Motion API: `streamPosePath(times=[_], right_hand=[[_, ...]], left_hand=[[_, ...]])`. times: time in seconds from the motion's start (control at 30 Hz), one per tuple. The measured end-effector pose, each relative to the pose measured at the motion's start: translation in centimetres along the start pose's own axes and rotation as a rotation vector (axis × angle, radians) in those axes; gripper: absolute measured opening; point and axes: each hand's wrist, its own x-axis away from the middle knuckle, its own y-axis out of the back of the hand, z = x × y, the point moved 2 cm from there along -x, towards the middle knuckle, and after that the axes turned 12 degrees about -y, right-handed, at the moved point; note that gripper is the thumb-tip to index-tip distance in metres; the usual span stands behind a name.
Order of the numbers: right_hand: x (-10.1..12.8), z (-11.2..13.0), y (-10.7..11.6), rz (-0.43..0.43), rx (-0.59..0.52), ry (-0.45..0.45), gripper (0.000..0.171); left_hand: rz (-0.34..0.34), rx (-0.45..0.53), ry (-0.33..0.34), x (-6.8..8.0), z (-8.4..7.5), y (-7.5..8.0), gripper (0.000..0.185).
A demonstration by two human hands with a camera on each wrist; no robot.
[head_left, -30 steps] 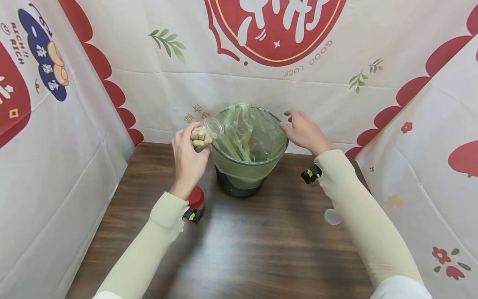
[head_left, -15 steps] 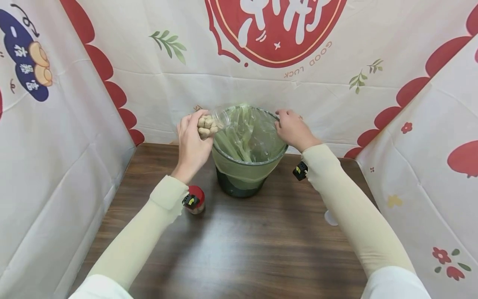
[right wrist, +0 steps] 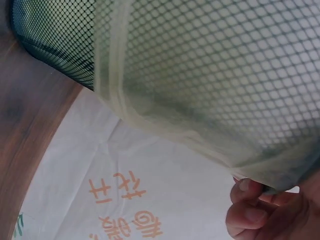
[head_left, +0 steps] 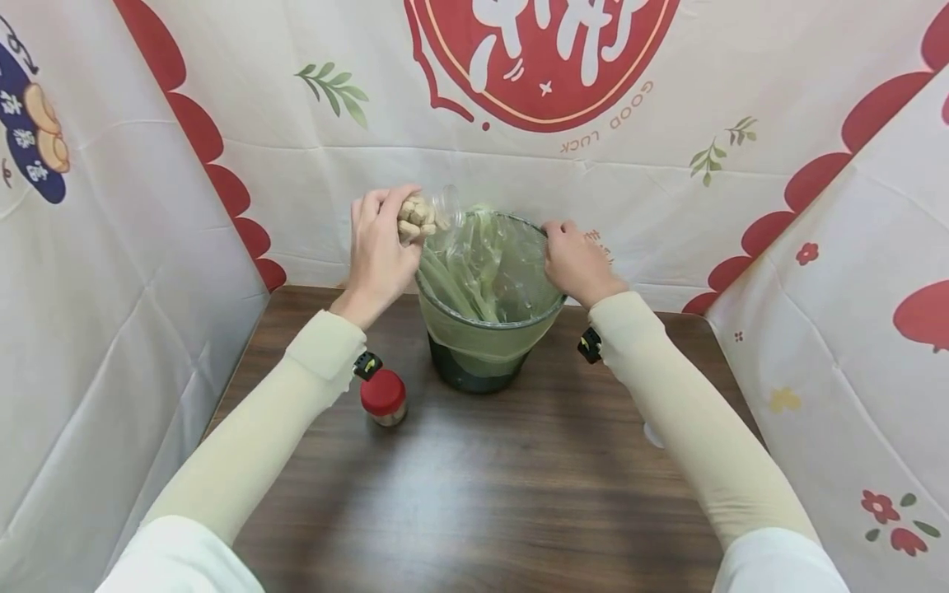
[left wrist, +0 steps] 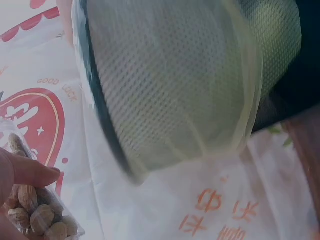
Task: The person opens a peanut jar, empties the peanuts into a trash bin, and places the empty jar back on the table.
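My left hand grips a clear jar of peanuts, tipped with its mouth over the rim of a dark mesh bin lined with a pale green bag. In the left wrist view the peanuts in the jar show beside my thumb, with the bin's mesh wall close by. My right hand holds the bin's right rim; its fingers curl under the bag's edge in the right wrist view, below the mesh bin.
A small jar with a red lid stands on the dark wooden table left of the bin. A clear round lid lies partly hidden behind my right forearm. Printed cloth walls enclose the table on three sides.
My left hand has lifted the peanut jar higher and tipped it further over the bin's rim. My right hand has moved in and taken hold of the bin's right rim.
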Motion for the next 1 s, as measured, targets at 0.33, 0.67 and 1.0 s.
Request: streamPosePath(times=[0.33, 0.67, 1.0], right_hand=[[0.2, 0.0, -0.7, -0.089, 0.006, -0.006, 0.053], [0.1, 0.0, -0.9, -0.108, 0.010, -0.021, 0.054], [-0.1, 0.1, -1.0, -0.099, -0.012, -0.037, 0.055]], left_hand=[[0.107, -0.144, -0.115, -2.6, -0.3, 0.1, 0.067], [0.173, -0.265, -0.222, -4.1, -0.5, -0.3, 0.067], [0.238, -0.427, -0.330, -5.0, -1.2, -1.0, 0.062]])
